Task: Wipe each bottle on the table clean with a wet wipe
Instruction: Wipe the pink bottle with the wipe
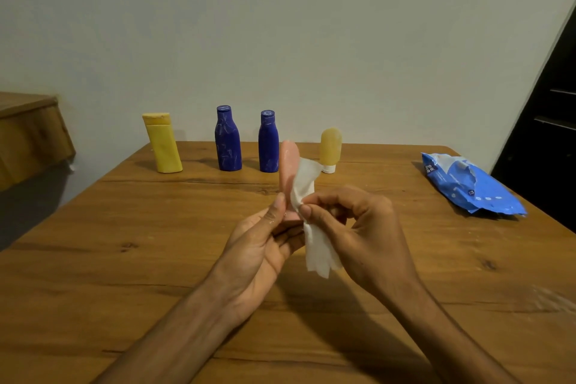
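Above the counter point(93, 259) | my left hand point(258, 246) grips upright pink tube point(288, 165) at its base | right hand point(352, 227) pinches wipe point(307, 187) against its right side

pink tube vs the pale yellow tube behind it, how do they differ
The pink tube is held off the table in the left hand, with the right hand holding a wet wipe to it; the pale yellow tube stands untouched on its white cap. Both are small tubes, rounded end up.
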